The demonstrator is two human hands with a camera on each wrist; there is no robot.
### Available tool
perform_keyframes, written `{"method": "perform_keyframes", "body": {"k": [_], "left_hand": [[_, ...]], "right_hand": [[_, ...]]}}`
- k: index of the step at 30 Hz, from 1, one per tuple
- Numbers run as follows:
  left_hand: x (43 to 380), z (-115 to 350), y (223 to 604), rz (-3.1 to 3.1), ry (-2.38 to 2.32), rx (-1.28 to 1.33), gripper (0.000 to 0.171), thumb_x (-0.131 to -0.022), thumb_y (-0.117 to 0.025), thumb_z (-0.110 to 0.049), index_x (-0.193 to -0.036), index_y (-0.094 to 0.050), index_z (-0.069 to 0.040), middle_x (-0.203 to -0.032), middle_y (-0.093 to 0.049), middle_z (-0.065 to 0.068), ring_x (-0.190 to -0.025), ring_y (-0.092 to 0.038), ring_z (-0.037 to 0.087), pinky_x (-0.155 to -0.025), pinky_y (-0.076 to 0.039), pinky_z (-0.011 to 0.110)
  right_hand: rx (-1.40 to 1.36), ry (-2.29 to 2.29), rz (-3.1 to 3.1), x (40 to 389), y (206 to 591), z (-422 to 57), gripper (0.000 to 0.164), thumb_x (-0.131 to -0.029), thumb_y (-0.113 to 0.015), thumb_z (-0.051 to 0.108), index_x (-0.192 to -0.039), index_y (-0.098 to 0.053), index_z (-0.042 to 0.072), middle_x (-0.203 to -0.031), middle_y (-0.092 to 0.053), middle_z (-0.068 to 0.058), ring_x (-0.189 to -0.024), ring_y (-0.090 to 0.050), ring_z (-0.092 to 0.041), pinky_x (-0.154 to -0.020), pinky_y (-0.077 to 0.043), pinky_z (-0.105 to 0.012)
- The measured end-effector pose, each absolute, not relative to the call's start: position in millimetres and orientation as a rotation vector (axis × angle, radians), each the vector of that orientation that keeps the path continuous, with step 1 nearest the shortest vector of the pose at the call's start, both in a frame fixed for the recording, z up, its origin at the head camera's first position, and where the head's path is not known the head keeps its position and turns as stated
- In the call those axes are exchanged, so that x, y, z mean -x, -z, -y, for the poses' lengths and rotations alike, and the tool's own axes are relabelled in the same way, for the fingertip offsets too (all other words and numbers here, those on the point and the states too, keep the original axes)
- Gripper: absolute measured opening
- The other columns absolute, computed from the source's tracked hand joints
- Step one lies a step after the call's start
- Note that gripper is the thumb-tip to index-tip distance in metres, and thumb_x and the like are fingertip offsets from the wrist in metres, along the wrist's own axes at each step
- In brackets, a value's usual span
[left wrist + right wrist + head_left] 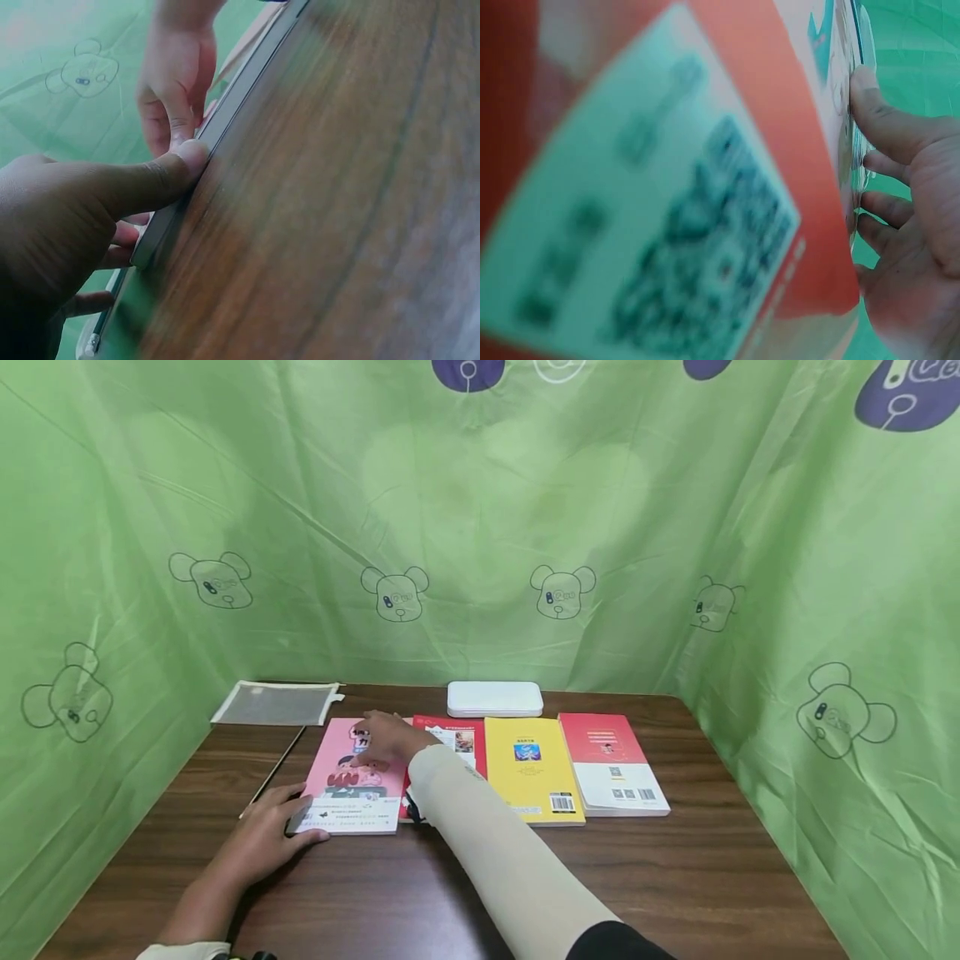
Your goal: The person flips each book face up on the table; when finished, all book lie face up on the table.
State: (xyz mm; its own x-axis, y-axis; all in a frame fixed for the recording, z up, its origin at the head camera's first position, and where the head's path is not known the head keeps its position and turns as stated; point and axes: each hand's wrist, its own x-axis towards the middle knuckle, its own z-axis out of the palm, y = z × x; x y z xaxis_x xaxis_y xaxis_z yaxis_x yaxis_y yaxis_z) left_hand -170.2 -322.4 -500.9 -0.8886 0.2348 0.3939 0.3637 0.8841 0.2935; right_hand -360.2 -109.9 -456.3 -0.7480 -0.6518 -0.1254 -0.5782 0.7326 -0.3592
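A pink book [352,817] with a cartoon cover and a white lower band lies flat at the left end of a row of books. My left hand [262,831] is at its near left corner, fingers along the left side and thumb at the near edge. In the left wrist view the thumb [169,176] presses that edge. Reaching across, my right hand [390,739] rests its fingers on the upper part of the pink cover. Beside it lies a red book [467,747], partly hidden by the right forearm.
Further right lie a yellow book [525,781] and a red-and-white book [611,752]. Behind the row sits a white case [495,699]. A mesh zip pouch [277,704] is at the back left, with a thin dark stick [279,767] nearer. Green curtains [480,527] enclose the wooden table [675,885].
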Motion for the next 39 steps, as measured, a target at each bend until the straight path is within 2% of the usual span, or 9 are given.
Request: {"method": "perform_keyframes", "body": {"k": [5, 9, 11, 16, 22, 26, 31, 36, 39], "left_hand": [[170, 320, 495, 2.738, 0.494, 0.415, 0.071, -0.078, -0.097, -0.044, -0.127, -0.078, 0.003, -0.141, -0.068, 0.03, -0.133, -0.059, 0.054, -0.099, -0.046, 0.08], [168, 312, 489, 2.806, 0.425, 0.384, 0.085, -0.078, -0.094, -0.055, -0.136, -0.073, 0.003, -0.152, -0.06, 0.034, -0.143, -0.049, 0.058, -0.108, -0.039, 0.085], [169, 305, 485, 2.799, 0.396, 0.413, 0.09, -0.078, -0.092, -0.059, -0.143, -0.07, -0.002, -0.156, -0.056, 0.034, -0.145, -0.047, 0.059, -0.111, -0.037, 0.084], [172, 286, 481, 2.639, 0.374, 0.534, 0.088, -0.076, -0.093, -0.059, -0.147, -0.067, -0.015, -0.157, -0.057, 0.026, -0.141, -0.053, 0.055, -0.111, -0.038, 0.08], [173, 262, 475, 2.522, 0.41, 0.657, 0.084, -0.077, -0.093, -0.055, -0.145, -0.069, -0.012, -0.153, -0.061, 0.021, -0.137, -0.057, 0.05, -0.106, -0.042, 0.084], [174, 251, 473, 2.494, 0.426, 0.708, 0.089, -0.074, -0.095, -0.054, -0.147, -0.068, -0.011, -0.152, -0.062, 0.02, -0.136, -0.059, 0.048, -0.104, -0.044, 0.082], [180, 233, 469, 2.476, 0.429, 0.766, 0.093, -0.072, -0.097, -0.055, -0.148, -0.068, -0.01, -0.152, -0.063, 0.019, -0.135, -0.061, 0.046, -0.107, -0.046, 0.074], [185, 207, 465, 2.538, 0.373, 0.812, 0.092, -0.076, -0.094, -0.06, -0.148, -0.068, -0.011, -0.155, -0.062, 0.016, -0.141, -0.058, 0.041, -0.114, -0.044, 0.073], [189, 190, 464, 2.603, 0.345, 0.84, 0.091, -0.079, -0.091, -0.063, -0.151, -0.066, -0.014, -0.158, -0.06, 0.014, -0.145, -0.056, 0.04, -0.119, -0.042, 0.071]], "right_hand": [[0.926, 0.584, -2.674, 363, 451, 99, 0.072, -0.1, -0.078, 0.049, -0.162, -0.055, 0.023, -0.179, -0.036, -0.003, -0.168, -0.033, -0.026, -0.139, -0.025, -0.043], [0.965, 0.678, -2.649, 365, 446, 86, 0.071, -0.103, -0.075, 0.046, -0.163, -0.053, 0.015, -0.179, -0.037, -0.01, -0.168, -0.03, -0.029, -0.138, -0.027, -0.041], [0.985, 0.743, -2.648, 365, 444, 78, 0.069, -0.103, -0.075, 0.043, -0.161, -0.055, 0.011, -0.177, -0.039, -0.012, -0.168, -0.032, -0.029, -0.137, -0.029, -0.039], [0.978, 1.067, -2.632, 365, 439, 57, 0.056, -0.105, -0.075, 0.036, -0.154, -0.063, 0.01, -0.172, -0.047, -0.007, -0.165, -0.038, -0.025, -0.134, -0.036, -0.041], [0.887, 1.17, -2.621, 360, 434, 31, 0.055, -0.104, -0.076, 0.041, -0.153, -0.064, 0.018, -0.171, -0.048, -0.002, -0.163, -0.041, -0.024, -0.129, -0.044, -0.045], [0.847, 1.157, -2.627, 358, 435, 13, 0.057, -0.103, -0.077, 0.039, -0.153, -0.063, 0.016, -0.169, -0.051, -0.003, -0.161, -0.044, -0.025, -0.125, -0.048, -0.045], [0.774, 1.15, -2.64, 358, 439, -14, 0.059, -0.102, -0.078, 0.035, -0.154, -0.062, 0.012, -0.164, -0.057, -0.006, -0.157, -0.049, -0.027, -0.124, -0.05, -0.045], [0.696, 1.201, -2.603, 359, 440, -42, 0.061, -0.102, -0.078, 0.031, -0.155, -0.06, 0.007, -0.162, -0.057, -0.015, -0.151, -0.055, -0.039, -0.12, -0.053, -0.053], [0.66, 1.204, -2.608, 360, 441, -56, 0.06, -0.101, -0.079, 0.03, -0.153, -0.061, 0.005, -0.16, -0.059, -0.017, -0.15, -0.057, -0.04, -0.12, -0.053, -0.054]]}}
